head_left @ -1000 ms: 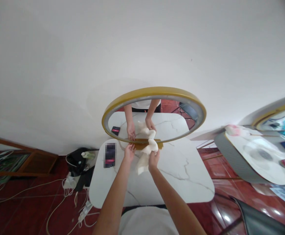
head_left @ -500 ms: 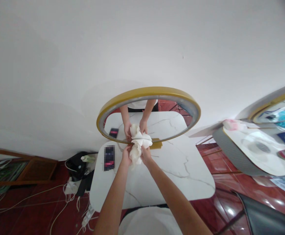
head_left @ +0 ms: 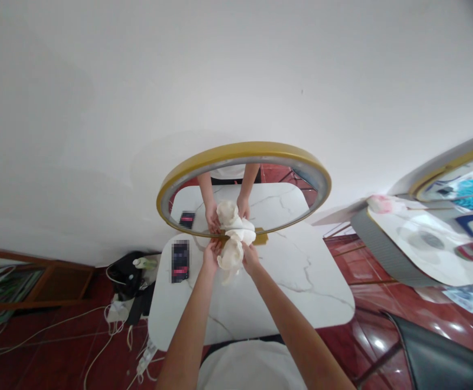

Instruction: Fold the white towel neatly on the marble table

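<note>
A crumpled white cloth point(head_left: 231, 254) is bunched against the lower rim of a round mirror point(head_left: 244, 149) with a gold frame. My right hand point(head_left: 249, 255) grips the cloth from its right side, the fingers partly hidden behind the folds. On the other side, my left hand point(head_left: 211, 255) is close beside the cloth, by the mirror's base, with its fingers stretched and apart. Whether its fingertips touch the cloth is hard to make out. Both hands and the cloth are reflected in the glass. Part of the gold base point(head_left: 262, 237) shows right of the cloth.
The mirror stands on a white marble-patterned table point(head_left: 301, 292) against the wall. A phone point(head_left: 180, 261) with a blurred screen lies on the left. Cables and a black bag point(head_left: 125, 273) sit on the red floor. A second table point(head_left: 407, 244) and a black chair point(head_left: 443, 352) are right.
The cloth has shifted slightly right and spread towards me, with my right hand moving along. My left hand has stayed near its place, its fingers now farther from the folds.
</note>
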A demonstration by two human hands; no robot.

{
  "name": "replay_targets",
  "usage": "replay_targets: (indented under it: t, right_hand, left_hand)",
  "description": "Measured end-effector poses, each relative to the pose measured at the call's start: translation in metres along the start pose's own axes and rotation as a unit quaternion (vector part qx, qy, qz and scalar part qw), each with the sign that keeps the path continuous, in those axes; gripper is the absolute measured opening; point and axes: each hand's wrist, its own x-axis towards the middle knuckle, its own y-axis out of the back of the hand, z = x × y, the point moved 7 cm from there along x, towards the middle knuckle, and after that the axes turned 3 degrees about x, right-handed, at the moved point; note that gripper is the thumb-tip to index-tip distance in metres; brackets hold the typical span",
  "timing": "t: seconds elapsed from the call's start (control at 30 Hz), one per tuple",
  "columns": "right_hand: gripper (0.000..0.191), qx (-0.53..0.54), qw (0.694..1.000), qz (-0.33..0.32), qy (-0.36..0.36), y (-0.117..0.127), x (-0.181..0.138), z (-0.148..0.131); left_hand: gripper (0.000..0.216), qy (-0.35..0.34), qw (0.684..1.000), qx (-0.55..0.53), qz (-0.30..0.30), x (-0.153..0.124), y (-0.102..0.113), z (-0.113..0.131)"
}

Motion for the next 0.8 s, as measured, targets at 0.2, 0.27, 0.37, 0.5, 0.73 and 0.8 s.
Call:
replay_targets:
  t: [0.2,0.27,0.37,0.5,0.73,0.8]
  right_hand:
    - [0.040,-0.012,0.999,-0.040,-0.025,-0.009,-0.012,0.009]
    - [0.041,0.000,1.000,0.008,-0.001,0.005,-0.009,0.003]
    - [0.044,0.022,0.993,0.101,0.053,0.039,0.000,-0.019]
    - [0.048,0.035,0.974,0.181,0.128,0.083,0.010,-0.067]
    - [0.051,-0.009,0.943,0.211,0.259,0.105,-0.001,-0.153]
    - [0.050,-0.031,0.932,0.205,0.297,0.098,-0.012,-0.170]
  left_hand:
    - [0.031,-0.006,1.000,0.024,-0.001,-0.004,0.002,0.004]
    - [0.031,-0.005,0.999,0.040,0.007,-0.007,0.004,0.007]
    - [0.031,-0.006,0.998,0.066,0.014,-0.014,0.006,0.011]
    - [0.027,-0.014,0.993,0.115,0.015,-0.025,0.010,0.011]
    - [0.011,-0.069,0.964,0.255,-0.031,-0.061,-0.029,0.006]
    - [0.008,-0.123,0.943,0.296,-0.091,-0.090,-0.064,0.017]
